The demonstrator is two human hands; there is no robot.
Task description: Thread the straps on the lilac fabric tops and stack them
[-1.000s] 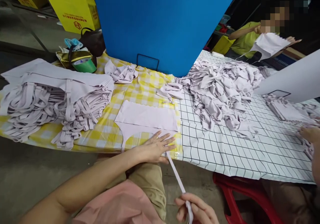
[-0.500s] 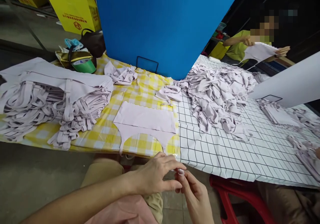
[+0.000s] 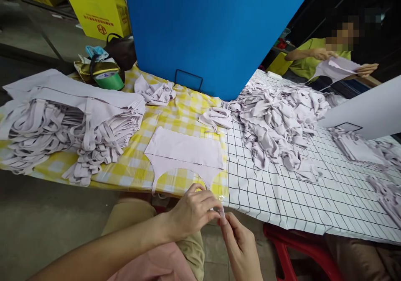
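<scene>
In the head view, the left hand (image 3: 196, 212) and the right hand (image 3: 241, 245) meet just off the near edge of the table, above the person's lap. Left thumb and forefinger are closed on a narrow pale strap (image 3: 222, 213); right thumb and fingers pinch it too, just beside them. The garment (image 3: 186, 147) lies flat on a yellow checked cloth (image 3: 138, 174), its straight hem away from the person, its curved cut-out toward them. Its left strap hangs over the table edge; the right side narrows down to the left hand.

To the left is a thick stack (image 3: 78, 95) of like pieces, loops drooping toward the person. Behind the garment lie a crumpled piece (image 3: 155, 92) and a smaller folded one (image 3: 216, 118), near the foot of a blue board (image 3: 216, 34). A green roll (image 3: 109, 80) and a dark bag (image 3: 123, 53) sit beyond the stack, with a yellow box (image 3: 94, 11) farther back.

To the right, a loose pile (image 3: 278, 113) covers part of a white gridded cloth (image 3: 266, 197). Past it, a co-worker (image 3: 305, 59) holds up another piece (image 3: 335, 68) in both hands. A red stool (image 3: 285, 251) stands below the table edge.
</scene>
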